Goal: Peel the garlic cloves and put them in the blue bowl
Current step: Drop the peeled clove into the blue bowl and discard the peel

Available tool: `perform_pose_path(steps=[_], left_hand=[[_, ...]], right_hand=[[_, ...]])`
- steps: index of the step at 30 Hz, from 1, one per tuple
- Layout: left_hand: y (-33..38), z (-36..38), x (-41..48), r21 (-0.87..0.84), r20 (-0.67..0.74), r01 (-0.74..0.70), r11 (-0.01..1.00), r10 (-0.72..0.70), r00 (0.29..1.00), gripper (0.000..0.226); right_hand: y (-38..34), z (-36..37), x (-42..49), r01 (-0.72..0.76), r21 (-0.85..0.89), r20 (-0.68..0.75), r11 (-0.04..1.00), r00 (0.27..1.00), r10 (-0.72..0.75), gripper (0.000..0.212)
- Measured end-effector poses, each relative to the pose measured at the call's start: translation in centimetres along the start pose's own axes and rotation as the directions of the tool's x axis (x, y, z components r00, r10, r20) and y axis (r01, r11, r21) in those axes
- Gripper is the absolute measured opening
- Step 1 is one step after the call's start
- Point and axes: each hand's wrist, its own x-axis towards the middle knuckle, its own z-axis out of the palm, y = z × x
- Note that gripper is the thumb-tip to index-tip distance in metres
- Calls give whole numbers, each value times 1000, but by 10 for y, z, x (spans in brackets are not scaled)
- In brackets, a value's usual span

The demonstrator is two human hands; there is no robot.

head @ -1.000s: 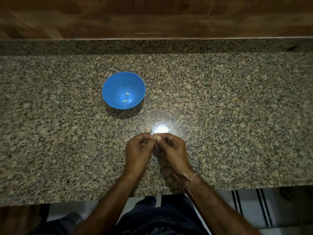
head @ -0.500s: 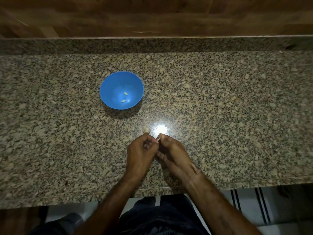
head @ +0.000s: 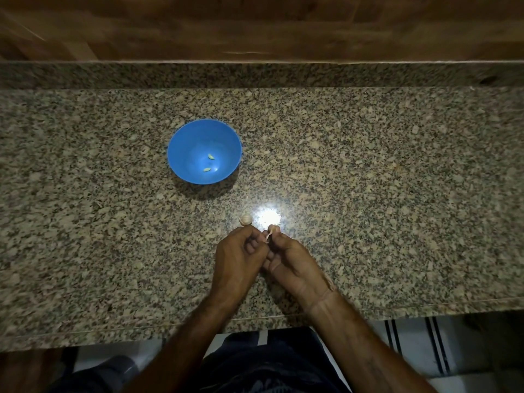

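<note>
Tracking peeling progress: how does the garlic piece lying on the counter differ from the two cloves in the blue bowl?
The garlic piece lies on the counter; the two cloves lie inside the blue bowl. The garlic piece looks rounder, bigger and pale beige; the cloves look slim and yellowish. Both lie free, held by nothing.

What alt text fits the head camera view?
Left hand and right hand pinch a small pale garlic clove over a speckled granite counter. Behind sits a round blue bowl holding two peeled cloves; another pale garlic piece lies nearby.

bowl [head: 184, 154] blue | peeled cloves [head: 211, 156] pale yellow-green | counter [head: 368, 194] speckled beige-black | wall [head: 255, 24] brown wood-grain
</note>
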Motion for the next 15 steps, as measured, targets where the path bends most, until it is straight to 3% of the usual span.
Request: perform_pose_path(steps=[7,12,15], left_hand=[[-5,-1,1,109,18,-8,994,6,1000,10],[-11,-2,5,157,-26,64,985,-61,998,7],[-9,-3,8,105,-11,2,994,-1,1000,13]], right_hand=[[-9,1,2,31,-27,-57,999,998,-32,15],[-12,-9,4,174,-363,-44,915,978,-203,11],[-9,-14,3,274,-500,31,822,954,-300,12]])
